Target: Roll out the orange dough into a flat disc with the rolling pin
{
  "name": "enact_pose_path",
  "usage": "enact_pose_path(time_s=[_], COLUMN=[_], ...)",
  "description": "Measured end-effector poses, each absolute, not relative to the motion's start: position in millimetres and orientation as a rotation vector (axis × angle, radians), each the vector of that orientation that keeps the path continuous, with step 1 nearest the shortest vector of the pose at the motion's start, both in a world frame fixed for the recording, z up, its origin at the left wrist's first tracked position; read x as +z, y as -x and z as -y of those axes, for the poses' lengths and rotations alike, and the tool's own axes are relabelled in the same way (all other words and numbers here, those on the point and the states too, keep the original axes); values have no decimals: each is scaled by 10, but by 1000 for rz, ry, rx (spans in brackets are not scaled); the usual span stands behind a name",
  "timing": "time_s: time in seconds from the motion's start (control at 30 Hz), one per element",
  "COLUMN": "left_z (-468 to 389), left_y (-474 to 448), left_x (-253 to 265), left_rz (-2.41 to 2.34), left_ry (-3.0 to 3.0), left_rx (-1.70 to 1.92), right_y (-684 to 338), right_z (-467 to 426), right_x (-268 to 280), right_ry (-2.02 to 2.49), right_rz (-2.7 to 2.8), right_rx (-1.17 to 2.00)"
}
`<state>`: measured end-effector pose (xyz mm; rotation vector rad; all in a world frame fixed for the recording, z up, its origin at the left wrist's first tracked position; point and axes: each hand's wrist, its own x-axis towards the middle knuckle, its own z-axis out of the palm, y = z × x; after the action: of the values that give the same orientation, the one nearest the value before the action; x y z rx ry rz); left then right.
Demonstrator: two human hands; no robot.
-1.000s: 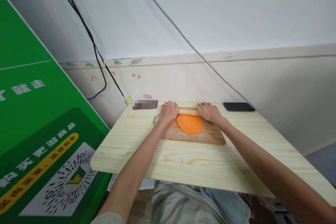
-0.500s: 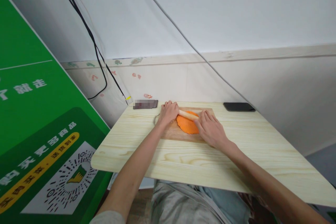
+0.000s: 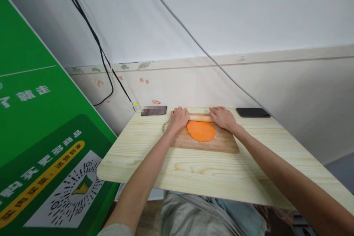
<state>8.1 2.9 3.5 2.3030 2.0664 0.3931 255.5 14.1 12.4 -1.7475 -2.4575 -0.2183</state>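
A wooden rolling pin lies crosswise at the far edge of a flat, roughly oval sheet of orange dough. My left hand is closed over the pin's left end. Over its right end, my right hand is closed with the fingers curled forward. Both ends of the pin are hidden under my hands. Beneath the dough is a wooden cutting board, with a metal ring handle at its left side.
The board rests on a pale wood-grain table against a wall. At the back stand out a black phone on the right and a dark, partly blurred flat object on the left. A green sign leans at the left.
My right hand has moved away from me, turning the rolling pin from slanted to nearly level. The pin now lies at the dough's far edge, and more of the dough and board shows.
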Motion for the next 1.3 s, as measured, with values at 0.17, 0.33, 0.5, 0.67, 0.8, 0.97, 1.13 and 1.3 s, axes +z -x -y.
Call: enact_pose_path(time_s=[0.17, 0.33, 0.5, 0.67, 0.8, 0.97, 1.13, 1.3], left_z=[-18, -35, -45, -24, -3, 5, -32, -56], left_y=[-80, -83, -75, -80, -88, -93, -88, -74], left_x=[21, 4, -18, -7, 25, 36, 7, -12], left_rz=[-2059, -2067, -2057, -2067, -2061, -2066, -2075, -2037], left_ry=[-2334, -2302, -2319, -2325, -2314, -2304, -2308, -2308], left_rx=[431, 444, 452, 449, 460, 456, 428, 465], right_y=[-2508, -2452, -2395, -2445, -2566, -2698, -2695, -2660], right_z=[134, 539, 866, 826, 498, 4, -228, -25], right_x=[74, 2, -140, -167, -74, 21, 68, 19], right_ry=[1757, 1673, 1528, 1534, 1585, 1558, 1604, 1600], right_rz=[2367, 2365, 2333, 2401, 2461, 2557, 2531, 2568], right_rx=[-372, -457, -488, -408, -324, -136, -48, -340])
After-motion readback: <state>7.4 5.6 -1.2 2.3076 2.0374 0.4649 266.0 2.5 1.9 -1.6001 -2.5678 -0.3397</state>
